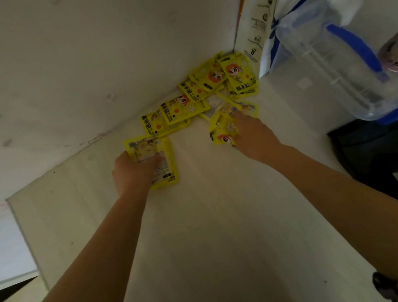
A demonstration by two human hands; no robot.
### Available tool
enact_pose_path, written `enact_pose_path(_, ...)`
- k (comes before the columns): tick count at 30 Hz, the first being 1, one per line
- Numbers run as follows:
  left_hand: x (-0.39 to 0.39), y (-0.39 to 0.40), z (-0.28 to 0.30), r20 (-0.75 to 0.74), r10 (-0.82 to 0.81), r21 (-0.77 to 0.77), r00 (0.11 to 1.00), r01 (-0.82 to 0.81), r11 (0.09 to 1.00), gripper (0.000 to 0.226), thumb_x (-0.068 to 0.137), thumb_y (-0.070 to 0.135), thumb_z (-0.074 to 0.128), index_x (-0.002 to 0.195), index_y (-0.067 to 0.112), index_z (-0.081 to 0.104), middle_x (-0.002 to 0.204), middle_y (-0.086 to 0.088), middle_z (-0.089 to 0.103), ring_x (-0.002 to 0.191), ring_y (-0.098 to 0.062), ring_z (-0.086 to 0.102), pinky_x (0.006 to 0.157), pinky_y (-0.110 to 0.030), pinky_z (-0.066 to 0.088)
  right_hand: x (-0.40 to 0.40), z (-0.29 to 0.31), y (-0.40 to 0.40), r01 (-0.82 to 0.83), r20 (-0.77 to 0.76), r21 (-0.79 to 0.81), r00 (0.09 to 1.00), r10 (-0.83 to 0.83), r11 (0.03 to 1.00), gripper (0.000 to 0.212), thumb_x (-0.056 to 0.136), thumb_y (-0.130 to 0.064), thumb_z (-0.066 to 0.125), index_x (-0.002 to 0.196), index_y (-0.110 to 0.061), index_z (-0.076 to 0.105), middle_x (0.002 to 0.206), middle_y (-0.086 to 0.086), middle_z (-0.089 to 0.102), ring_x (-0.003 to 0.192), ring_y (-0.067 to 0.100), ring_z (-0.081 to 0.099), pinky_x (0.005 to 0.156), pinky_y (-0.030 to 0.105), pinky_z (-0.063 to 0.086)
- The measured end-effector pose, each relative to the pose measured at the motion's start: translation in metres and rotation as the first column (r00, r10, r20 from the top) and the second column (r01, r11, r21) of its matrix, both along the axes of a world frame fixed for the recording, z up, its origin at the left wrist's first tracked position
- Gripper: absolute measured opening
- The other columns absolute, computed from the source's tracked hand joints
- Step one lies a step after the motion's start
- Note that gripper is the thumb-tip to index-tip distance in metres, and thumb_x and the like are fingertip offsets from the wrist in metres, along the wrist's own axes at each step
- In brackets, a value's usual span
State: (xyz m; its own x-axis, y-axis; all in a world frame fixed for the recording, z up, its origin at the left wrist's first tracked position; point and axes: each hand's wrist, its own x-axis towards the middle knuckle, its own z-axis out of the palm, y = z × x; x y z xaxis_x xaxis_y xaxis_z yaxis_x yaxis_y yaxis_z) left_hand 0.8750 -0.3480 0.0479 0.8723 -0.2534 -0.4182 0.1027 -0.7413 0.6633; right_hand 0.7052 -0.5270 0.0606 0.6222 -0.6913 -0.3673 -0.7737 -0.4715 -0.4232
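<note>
Several yellow cartoon-printed sachets (pixel 210 84) lie scattered on a pale wooden table (pixel 205 228), in the corner against the wall. My left hand (pixel 132 171) grips a small stack of these sachets (pixel 163 162), held just above the tabletop. To the right, my right hand (pixel 253 134) pinches one more yellow sachet (pixel 222 131) at the near edge of the pile. Both forearms reach in from the bottom of the view.
A white wall (pixel 73 66) runs behind the table. A white paper coffee bag (pixel 281 5) stands at the right, with a clear plastic jug with blue handle (pixel 340 58) beside it. A dark object (pixel 391 160) lies at the right edge.
</note>
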Motion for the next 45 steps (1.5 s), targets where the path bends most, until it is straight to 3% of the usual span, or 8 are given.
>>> enact_pose_path(7, 0.008, 0.002, -0.024, 0.015, -0.111, 0.178, 0.994, 0.107, 0.978, 0.044, 0.067, 0.040, 0.079, 0.103, 0.019, 0.066, 0.107, -0.007, 0.061, 0.111, -0.031, 0.051, 0.087, -0.041, 0.048, 0.045, -0.019, -0.047, 0.152, 0.098, 0.048, 0.983, -0.156, 0.987, 0.045, 0.090, -0.021, 0.059, 0.129, -0.006, 0.042, 0.121, 0.018, 0.057, 0.110, 0.035, 0.056, 0.081, 0.039, 0.047)
enact_pose_path(11, -0.003, 0.006, -0.032, 0.077, -0.152, 0.298, 0.985, 0.122, 0.947, 0.058, 0.068, 0.044, 0.079, 0.113, 0.011, 0.059, 0.124, -0.011, 0.046, 0.117, -0.033, 0.037, 0.092, -0.042, 0.040, 0.060, -0.037, -0.057, 0.155, -0.043, -0.058, 0.987, -0.157, 0.986, 0.060, 0.087, -0.040, 0.062, 0.132, -0.006, 0.042, 0.134, 0.021, 0.045, 0.124, 0.039, 0.042, 0.099, 0.045, 0.037)
enact_pose_path(19, -0.014, -0.011, -0.032, 0.101, -0.204, 0.313, 0.974, 0.164, 0.936, 0.060, 0.072, 0.032, 0.078, 0.122, 0.012, 0.050, 0.124, -0.016, 0.049, 0.117, -0.038, 0.040, 0.090, -0.042, 0.039, 0.073, -0.048, -0.056, 0.107, -0.039, -0.086, 0.993, -0.111, 0.991, 0.051, 0.086, -0.034, 0.061, 0.127, -0.009, 0.044, 0.128, 0.018, 0.051, 0.122, 0.040, 0.044, 0.099, 0.046, 0.035)
enact_pose_path(29, -0.023, -0.004, -0.023, 0.088, -0.180, 0.191, 0.980, 0.160, 0.968, 0.045, 0.074, 0.020, 0.075, 0.112, 0.013, 0.051, 0.118, -0.010, 0.047, 0.097, -0.035, 0.057, 0.082, -0.040, 0.048, 0.047, -0.039, -0.046, 0.226, 0.078, -0.018, 0.972, -0.224, 0.974, 0.035, 0.089, -0.017, 0.057, 0.122, -0.013, 0.049, 0.126, 0.011, 0.052, 0.117, 0.032, 0.051, 0.090, 0.045, 0.043)
enact_pose_path(36, -0.022, 0.003, -0.010, 0.064, -0.117, 0.025, 0.991, 0.116, 0.993, 0.040, 0.075, 0.016, 0.075, 0.104, 0.017, 0.047, 0.089, -0.004, 0.062, 0.074, -0.023, 0.057, 0.047, -0.022, 0.037, 0.018, -0.019, -0.037, 0.374, 0.302, 0.167, 0.862, -0.408, 0.913, 0.038, 0.086, -0.019, 0.067, 0.120, -0.011, 0.053, 0.111, 0.007, 0.061, 0.096, 0.022, 0.059, 0.074, 0.029, 0.045)
enact_pose_path(40, -0.016, -0.006, 0.003, 0.070, -0.103, -0.061, 0.992, 0.107, 0.992, 0.051, 0.071, 0.015, 0.079, 0.110, 0.019, 0.046, 0.089, 0.000, 0.061, 0.075, -0.020, 0.060, 0.052, -0.023, 0.044, -0.003, -0.014, -0.027, 0.479, 0.361, 0.294, 0.745, -0.561, 0.827, 0.043, 0.083, -0.018, 0.071, 0.119, -0.017, 0.048, 0.098, -0.001, 0.058, 0.079, 0.012, 0.059, 0.061, 0.019, 0.048)
enact_pose_path(43, -0.009, -0.019, 0.008, 0.060, -0.123, -0.103, 0.991, 0.129, 0.986, 0.059, 0.070, 0.013, 0.080, 0.117, 0.023, 0.045, 0.093, 0.002, 0.064, 0.082, -0.021, 0.066, 0.067, -0.035, 0.057, -0.018, -0.018, -0.020, 0.558, 0.274, 0.330, 0.715, -0.643, 0.761, 0.045, 0.082, -0.024, 0.073, 0.120, -0.012, 0.053, 0.100, 0.001, 0.059, 0.089, 0.018, 0.059, 0.076, 0.033, 0.051)
enact_pose_path(45, -0.003, -0.030, 0.009, 0.080, -0.161, -0.102, 0.984, 0.169, 0.980, 0.056, 0.071, 0.014, 0.079, 0.118, 0.021, 0.049, 0.096, 0.002, 0.065, 0.086, -0.020, 0.066, 0.072, -0.036, 0.056, -0.025, -0.027, -0.017, 0.580, 0.231, 0.322, 0.719, -0.656, 0.749, 0.030, 0.081, -0.027, 0.072, 0.099, -0.004, 0.066, 0.091, 0.008, 0.067, 0.083, 0.025, 0.064, 0.077, 0.043, 0.055)
